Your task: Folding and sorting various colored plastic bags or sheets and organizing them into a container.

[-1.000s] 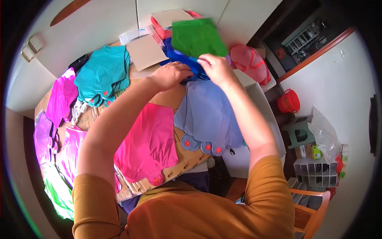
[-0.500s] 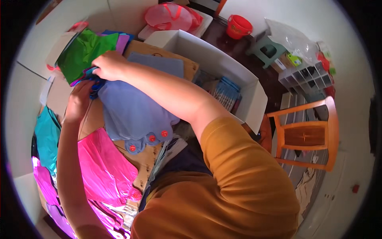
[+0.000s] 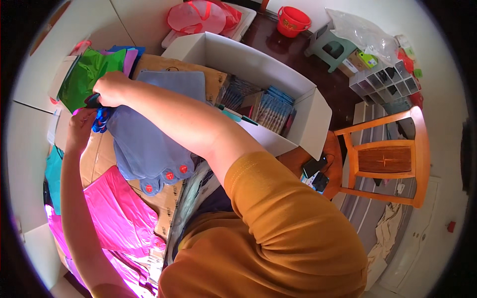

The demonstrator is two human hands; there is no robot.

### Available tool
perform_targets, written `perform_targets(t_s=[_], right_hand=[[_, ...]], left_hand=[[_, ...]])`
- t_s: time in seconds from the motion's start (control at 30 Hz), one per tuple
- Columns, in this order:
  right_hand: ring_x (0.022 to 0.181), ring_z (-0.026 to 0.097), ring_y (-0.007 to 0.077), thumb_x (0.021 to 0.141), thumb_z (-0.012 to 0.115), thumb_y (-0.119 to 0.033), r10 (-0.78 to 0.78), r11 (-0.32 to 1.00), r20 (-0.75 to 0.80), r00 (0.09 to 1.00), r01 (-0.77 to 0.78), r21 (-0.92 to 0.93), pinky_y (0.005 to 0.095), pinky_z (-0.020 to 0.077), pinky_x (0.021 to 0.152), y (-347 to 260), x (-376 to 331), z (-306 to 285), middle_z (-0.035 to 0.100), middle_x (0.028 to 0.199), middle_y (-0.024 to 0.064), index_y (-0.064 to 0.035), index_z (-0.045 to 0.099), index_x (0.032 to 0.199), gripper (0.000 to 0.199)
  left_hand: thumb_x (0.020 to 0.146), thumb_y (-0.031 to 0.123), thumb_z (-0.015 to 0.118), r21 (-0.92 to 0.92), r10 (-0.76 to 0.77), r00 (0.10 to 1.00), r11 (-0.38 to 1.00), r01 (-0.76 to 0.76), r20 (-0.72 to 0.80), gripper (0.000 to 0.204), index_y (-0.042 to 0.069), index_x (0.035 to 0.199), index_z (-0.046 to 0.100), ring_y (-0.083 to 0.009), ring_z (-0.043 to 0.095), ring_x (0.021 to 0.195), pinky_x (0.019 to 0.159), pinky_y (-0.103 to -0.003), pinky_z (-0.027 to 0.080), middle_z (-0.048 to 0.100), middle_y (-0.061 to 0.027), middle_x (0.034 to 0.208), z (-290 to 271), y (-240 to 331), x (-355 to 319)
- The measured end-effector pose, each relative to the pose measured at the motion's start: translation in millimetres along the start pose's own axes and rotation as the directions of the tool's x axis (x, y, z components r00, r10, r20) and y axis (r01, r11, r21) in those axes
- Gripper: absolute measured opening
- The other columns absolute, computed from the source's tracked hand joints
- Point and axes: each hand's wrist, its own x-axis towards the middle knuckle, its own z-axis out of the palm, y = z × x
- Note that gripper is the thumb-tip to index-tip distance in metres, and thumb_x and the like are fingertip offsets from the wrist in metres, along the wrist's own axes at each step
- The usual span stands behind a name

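Note:
My right hand (image 3: 113, 89) rests at the lower edge of a shiny green foil sheet or bag (image 3: 89, 69), its fingers closed in a pinch. Just below it, my left hand (image 3: 82, 121) is also closed, fingertips beside a bunched, glossy blue bundle (image 3: 101, 120). What exactly either hand grips is hidden by the fingers. Purple and blue sheets (image 3: 130, 59) show behind the green one. Under my right forearm lies a stack of grey-blue pouch-like pieces (image 3: 144, 134) with rounded tabs and red dots. Bright pink foil pieces (image 3: 121, 208) lie below, beside my left forearm.
Cardboard (image 3: 97, 154) lies beneath the pieces. A long white box (image 3: 248, 57) holds packs of blue-topped items (image 3: 276, 107). To the right are a wooden chair (image 3: 385, 161), a green stool (image 3: 333, 47) and grey compartments (image 3: 385, 82). A red bucket (image 3: 293, 22) stands far back.
Both hands stay close together by the green foil. The blue bundle shows more clearly between them. The whole view has shifted, and a phone-like black device now shows near the chair.

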Motion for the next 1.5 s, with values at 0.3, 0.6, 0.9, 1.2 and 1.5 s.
perform_targets(t_s=[0.3,0.6,0.9,1.2,1.5], right_hand=[[0.087,0.069,0.0315,0.074,0.062,-0.019,-0.129,0.992,-0.018,0.992,0.129,0.001,0.0441,0.0547,0.075,5.6,10.6,7.9,0.072,0.09,0.0113,-0.0156,0.075,0.097,0.026],[0.092,0.068,0.0315,0.074,0.064,-0.023,-0.126,0.989,0.019,0.992,0.125,0.079,0.0431,0.0541,0.08,12.8,7.3,8.4,0.072,0.099,0.0126,-0.0142,0.073,0.106,0.035],[0.094,0.068,0.0317,0.073,0.063,-0.023,-0.05,0.999,0.206,0.977,0.048,0.015,0.0414,0.0553,0.08,-9.1,-6.7,-26.1,0.071,0.097,0.0143,-0.008,0.073,0.097,0.031],[0.095,0.07,0.0303,0.074,0.065,-0.018,0.225,0.973,0.056,0.973,-0.227,0.042,0.0395,0.056,0.08,-5.5,24.3,10.2,0.072,0.101,0.0134,-0.0068,0.074,0.097,0.027],[0.072,0.068,0.0241,0.073,0.07,-0.016,0.523,0.761,-0.157,0.837,-0.376,0.529,0.0409,0.0532,0.062,64.0,81.3,-37.6,0.069,0.081,0.0151,-0.0004,0.069,0.083,0.019]], left_hand=[[0.089,0.009,0.069,-0.117,-0.258,0.966,0.96,0.253,-0.026,0.015,-0.001,0.1,0.071,-0.0062,0.06,0.081,0.073,-0.024,0.047,0.067,-0.0009,0.087,-1.1,-12.5,3.2],[0.093,0.017,0.066,-0.271,-0.316,0.949,0.913,0.304,-0.001,0.021,-0.001,0.103,0.069,-0.0072,0.06,0.082,0.075,-0.024,0.047,0.066,-0.0003,0.087,-9.4,-25.6,1.3],[0.088,0.009,0.069,-0.102,-0.269,0.925,0.963,0.251,-0.267,0.017,0.0,0.103,0.068,-0.0078,0.059,0.079,0.072,-0.025,0.047,0.067,-0.0014,0.085,8.3,10.7,13.7],[0.08,0.007,0.072,0.64,0.451,0.872,0.73,-0.239,-0.189,0.021,0.004,0.099,0.064,-0.0292,0.062,0.091,0.079,-0.04,0.05,0.065,-0.0109,0.097,26.3,29.1,2.6],[0.085,0.035,0.072,0.322,0.051,0.981,0.947,0.011,-0.186,0.046,0.007,0.12,0.062,-0.0332,0.06,0.108,0.093,-0.041,0.048,0.062,-0.0167,0.117,28.8,18.3,-6.3]])
